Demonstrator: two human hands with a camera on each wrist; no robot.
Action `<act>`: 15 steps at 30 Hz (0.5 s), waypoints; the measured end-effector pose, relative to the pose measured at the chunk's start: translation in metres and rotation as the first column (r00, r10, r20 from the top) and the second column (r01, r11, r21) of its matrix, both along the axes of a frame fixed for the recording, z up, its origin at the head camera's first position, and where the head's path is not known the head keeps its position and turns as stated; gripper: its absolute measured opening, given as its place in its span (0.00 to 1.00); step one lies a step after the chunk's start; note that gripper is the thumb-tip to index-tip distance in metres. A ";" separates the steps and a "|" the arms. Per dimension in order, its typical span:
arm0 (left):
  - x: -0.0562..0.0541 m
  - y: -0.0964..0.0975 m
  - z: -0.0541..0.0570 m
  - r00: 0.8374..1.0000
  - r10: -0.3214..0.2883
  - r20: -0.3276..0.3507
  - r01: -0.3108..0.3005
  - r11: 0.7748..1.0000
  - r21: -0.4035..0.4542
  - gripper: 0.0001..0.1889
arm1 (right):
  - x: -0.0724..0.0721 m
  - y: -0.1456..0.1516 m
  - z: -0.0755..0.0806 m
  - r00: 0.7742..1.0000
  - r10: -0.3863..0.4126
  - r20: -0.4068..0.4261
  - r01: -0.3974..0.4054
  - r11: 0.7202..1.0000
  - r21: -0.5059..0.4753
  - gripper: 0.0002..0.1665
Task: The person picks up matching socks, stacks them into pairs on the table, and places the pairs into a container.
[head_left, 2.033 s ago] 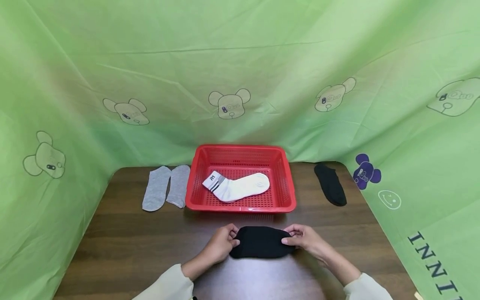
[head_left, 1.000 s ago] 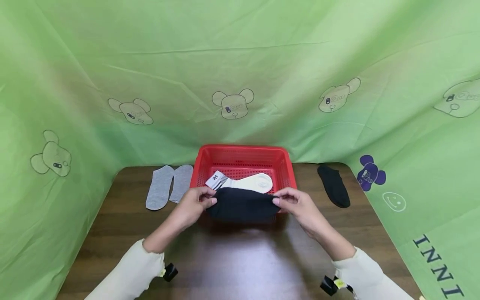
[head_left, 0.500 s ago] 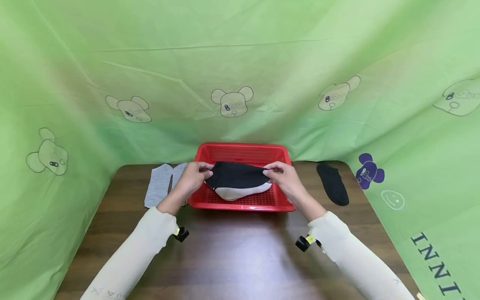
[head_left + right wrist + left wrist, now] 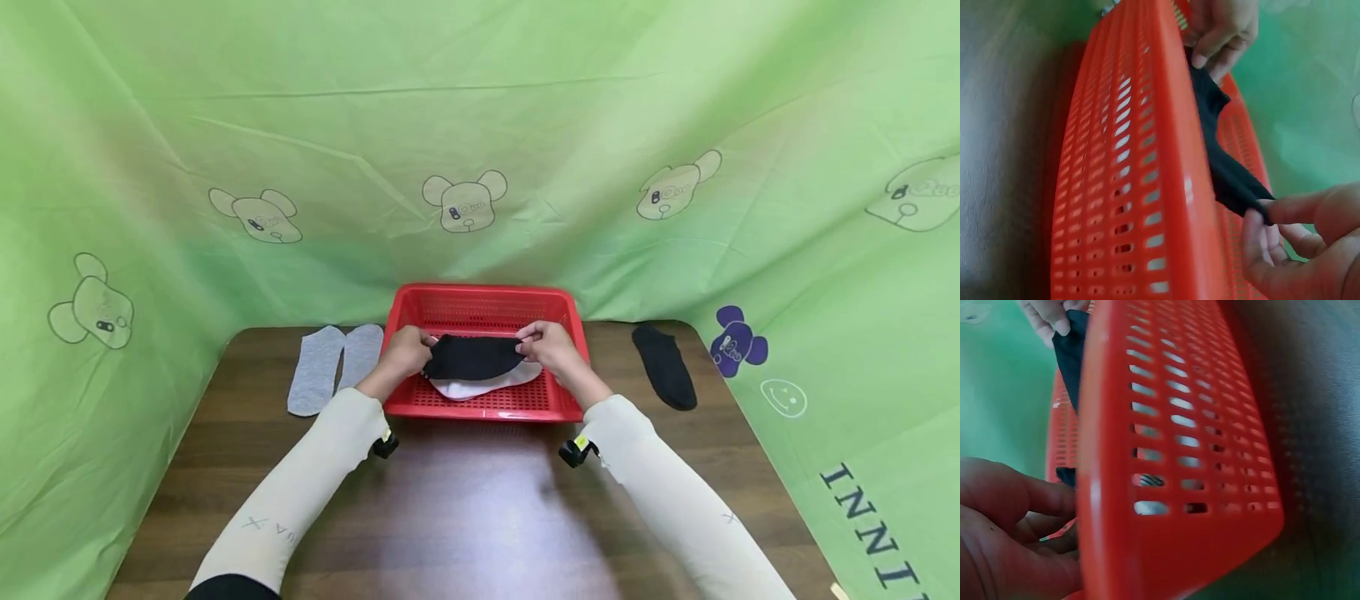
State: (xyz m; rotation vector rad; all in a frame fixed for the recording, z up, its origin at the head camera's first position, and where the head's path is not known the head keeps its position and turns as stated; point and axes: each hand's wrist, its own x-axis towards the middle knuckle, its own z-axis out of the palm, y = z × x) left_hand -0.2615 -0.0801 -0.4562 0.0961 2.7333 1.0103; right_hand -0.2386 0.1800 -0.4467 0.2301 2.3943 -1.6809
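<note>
Both hands pinch a black sock (image 4: 474, 358) by its two ends, stretched sideways inside the red basket (image 4: 480, 413). My left hand (image 4: 407, 350) has the left end, and my right hand (image 4: 549, 345) has the right end between thumb and fingers. Under the black sock lies a white sock (image 4: 487, 387), partly covered by it. In the right wrist view the black sock (image 4: 1235, 178) sags between the two hands behind the basket's front wall (image 4: 1122, 162). The left wrist view shows pieces of the white sock through the slots of the basket wall (image 4: 1179, 550).
Two grey socks (image 4: 317, 371) lie side by side on the wooden table (image 4: 480, 508), left of the basket. Another black sock (image 4: 664, 367) lies to its right. Behind the table hangs a green curtain (image 4: 360, 125) with printed bear heads.
Both hands have lifted the black sock from the table in front of the basket, carried it forward over the rim and lowered it onto the white sock.
</note>
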 end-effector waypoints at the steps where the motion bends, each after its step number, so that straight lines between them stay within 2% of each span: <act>1: -0.001 0.002 -0.002 1.000 -0.005 0.014 0.005 1.000 -0.016 0.20 | -0.001 0.001 -0.003 1.000 0.004 0.017 -0.004 1.000 0.018 0.14; 3: -0.002 0.005 -0.006 1.000 -0.017 0.024 0.018 0.999 -0.042 0.19 | -0.004 0.003 -0.009 0.999 0.006 0.046 -0.009 0.998 0.055 0.15; 7: -0.006 0.009 -0.010 0.998 -0.053 -0.023 0.051 0.994 -0.099 0.14 | -0.007 0.006 -0.018 0.998 0.002 0.066 -0.011 0.990 0.139 0.15; 11: -0.008 0.009 -0.013 0.993 -0.100 -0.065 0.093 0.990 -0.109 0.21 | -0.010 0.006 -0.026 0.998 -0.010 0.056 -0.002 0.981 0.195 0.11; 15: -0.007 0.011 -0.017 0.993 -0.088 -0.078 0.079 0.991 -0.110 0.25 | -0.012 0.005 -0.031 0.999 -0.014 0.053 0.001 0.970 0.242 0.09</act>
